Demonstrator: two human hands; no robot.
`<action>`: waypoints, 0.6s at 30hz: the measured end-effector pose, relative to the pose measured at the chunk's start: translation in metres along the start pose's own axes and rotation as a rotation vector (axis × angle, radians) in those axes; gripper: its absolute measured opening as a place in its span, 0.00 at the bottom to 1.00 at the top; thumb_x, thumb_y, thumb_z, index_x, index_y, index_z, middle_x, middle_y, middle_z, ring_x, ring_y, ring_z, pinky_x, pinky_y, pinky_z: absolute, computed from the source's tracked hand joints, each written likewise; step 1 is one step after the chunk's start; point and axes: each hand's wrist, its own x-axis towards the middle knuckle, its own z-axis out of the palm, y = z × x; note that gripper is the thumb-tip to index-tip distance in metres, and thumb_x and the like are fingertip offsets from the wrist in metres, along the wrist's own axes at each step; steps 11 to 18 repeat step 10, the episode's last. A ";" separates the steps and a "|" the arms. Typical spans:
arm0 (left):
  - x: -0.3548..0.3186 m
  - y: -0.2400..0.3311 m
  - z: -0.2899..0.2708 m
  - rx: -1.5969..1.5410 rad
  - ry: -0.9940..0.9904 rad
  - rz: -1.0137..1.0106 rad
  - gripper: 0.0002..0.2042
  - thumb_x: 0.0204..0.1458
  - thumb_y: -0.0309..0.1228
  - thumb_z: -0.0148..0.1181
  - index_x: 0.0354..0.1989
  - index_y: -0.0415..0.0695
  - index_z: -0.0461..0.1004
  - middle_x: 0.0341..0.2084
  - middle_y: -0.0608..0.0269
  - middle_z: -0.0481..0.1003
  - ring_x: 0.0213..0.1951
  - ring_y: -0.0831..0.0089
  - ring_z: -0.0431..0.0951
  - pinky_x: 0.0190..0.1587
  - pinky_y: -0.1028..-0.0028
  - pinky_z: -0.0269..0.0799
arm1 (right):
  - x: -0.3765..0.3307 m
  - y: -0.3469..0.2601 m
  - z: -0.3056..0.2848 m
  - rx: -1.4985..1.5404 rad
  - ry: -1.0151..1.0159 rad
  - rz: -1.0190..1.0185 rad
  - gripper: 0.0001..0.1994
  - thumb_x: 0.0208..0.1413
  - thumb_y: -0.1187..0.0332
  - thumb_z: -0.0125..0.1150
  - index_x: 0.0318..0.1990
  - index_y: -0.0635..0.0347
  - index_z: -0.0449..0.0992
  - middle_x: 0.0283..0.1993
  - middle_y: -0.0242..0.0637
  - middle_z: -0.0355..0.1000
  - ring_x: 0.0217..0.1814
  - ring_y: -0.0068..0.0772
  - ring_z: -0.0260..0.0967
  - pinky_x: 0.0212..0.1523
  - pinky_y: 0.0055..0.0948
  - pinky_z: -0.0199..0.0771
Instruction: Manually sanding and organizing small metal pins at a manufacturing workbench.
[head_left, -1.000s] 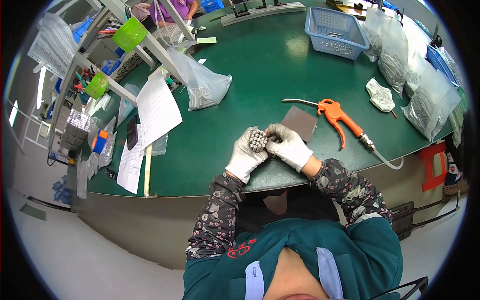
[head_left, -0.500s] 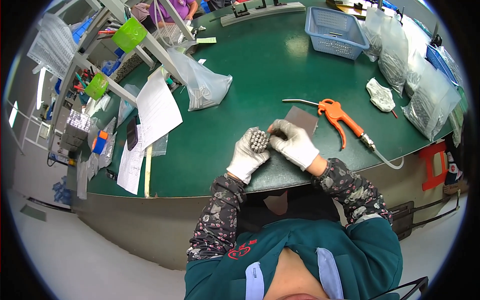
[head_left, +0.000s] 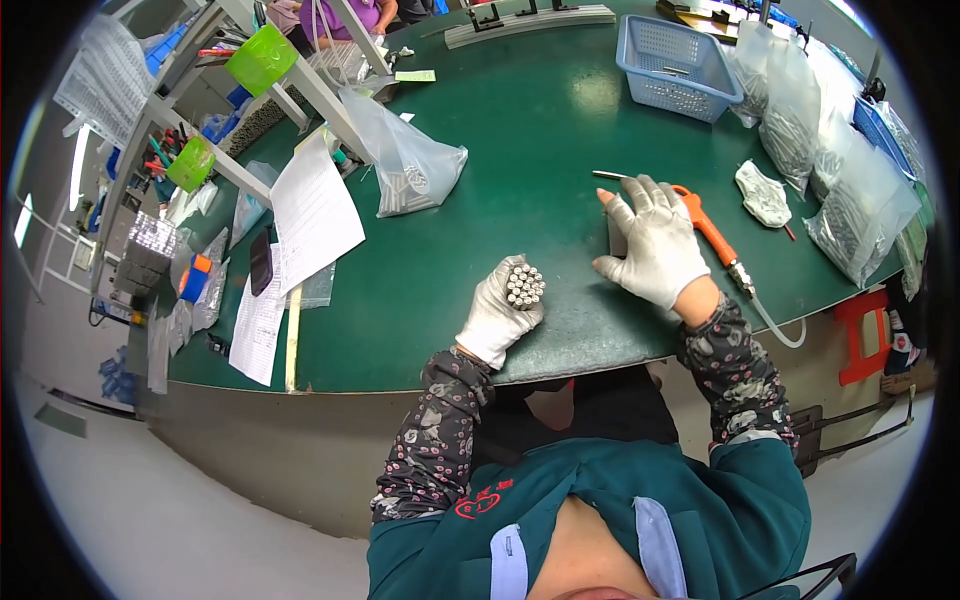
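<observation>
My left hand (head_left: 497, 315), in a white glove, is closed around a bundle of metal rods (head_left: 525, 286) near the table's front edge. The rods' round ends point upward. My right hand (head_left: 655, 243), gloved with bare fingertips, is spread with its palm down, right of the bundle. Under it and largely hidden is a flat brownish plate (head_left: 617, 240). Beside the right hand lies an orange air blow gun (head_left: 712, 226) with a thin metal nozzle and a pale hose; the hand covers part of it. I cannot tell whether the hand touches it.
On the green table (head_left: 520, 130), a blue plastic basket (head_left: 680, 95) stands at the far right. Bags of metal parts (head_left: 865, 220) and a white cloth (head_left: 762, 195) lie right. Papers (head_left: 318, 215), a phone (head_left: 261, 262) and a clear bag (head_left: 415, 165) are left. Another person (head_left: 345, 18) sits beyond.
My right hand has moved away from the bundle, right and slightly forward, over the plate and the blow gun, its fingers spreading. My left hand stays with the rods almost in place.
</observation>
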 end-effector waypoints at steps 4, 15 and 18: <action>0.002 -0.008 -0.001 0.043 -0.012 0.025 0.24 0.34 0.17 0.59 0.44 0.39 0.63 0.28 0.72 0.68 0.30 0.86 0.68 0.35 0.85 0.67 | -0.006 0.019 0.017 -0.028 -0.258 0.023 0.31 0.37 0.53 0.60 0.52 0.55 0.66 0.51 0.49 0.62 0.57 0.47 0.56 0.59 0.45 0.48; 0.003 -0.015 0.001 0.019 -0.006 -0.016 0.23 0.33 0.19 0.58 0.44 0.39 0.64 0.28 0.70 0.69 0.30 0.84 0.69 0.35 0.84 0.68 | 0.002 0.059 -0.019 0.215 -0.230 0.409 0.31 0.38 0.56 0.61 0.53 0.55 0.65 0.60 0.48 0.54 0.60 0.51 0.53 0.58 0.43 0.53; 0.003 -0.015 0.001 0.019 -0.006 -0.016 0.23 0.33 0.19 0.58 0.44 0.39 0.64 0.28 0.70 0.69 0.30 0.84 0.69 0.35 0.84 0.68 | 0.002 0.059 -0.019 0.215 -0.230 0.409 0.31 0.38 0.56 0.61 0.53 0.55 0.65 0.60 0.48 0.54 0.60 0.51 0.53 0.58 0.43 0.53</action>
